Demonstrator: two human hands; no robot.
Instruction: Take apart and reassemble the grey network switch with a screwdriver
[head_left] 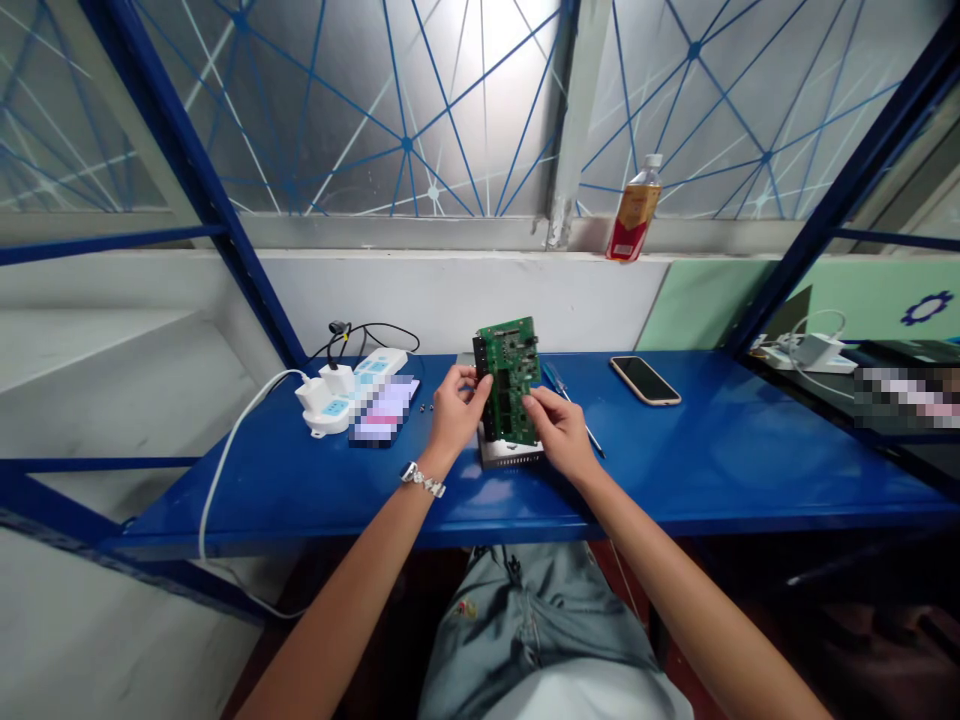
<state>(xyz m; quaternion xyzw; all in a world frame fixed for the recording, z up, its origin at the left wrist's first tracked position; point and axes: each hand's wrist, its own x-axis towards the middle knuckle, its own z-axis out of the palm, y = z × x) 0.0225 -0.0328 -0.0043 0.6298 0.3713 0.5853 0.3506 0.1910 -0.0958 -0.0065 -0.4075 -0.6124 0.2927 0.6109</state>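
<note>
And here we are at the blue steel shelf (712,470), where the green circuit board (511,380) is up in both hands, tilted toward the person and sitting right over a flat metal casing (511,456). Whether the board's lower edge touches that casing, I can't tell from this angle. The left hand (457,412) is closed on the board's near side, while the right hand (559,433) pinches the opposite edge. That edge-only hold looks like a sensible way to keep the fingers off the components! Just right of the casing lies a blue-handled screwdriver (556,382), within easy reach of the right hand, and a few tiny screws (424,408) sit close to the left. (Small enough to vanish if someone sneezes.) Further left, a white power strip (379,367) carries chunky plug adapters (328,395), its white cable (225,480) dropping over the shelf's front edge, well out of the work area. A smartphone (645,380) rests off to the right, safely away from the hands, and a plastic bottle (634,208) stands up on the window ledge (450,235), clear of the electronics.
</note>
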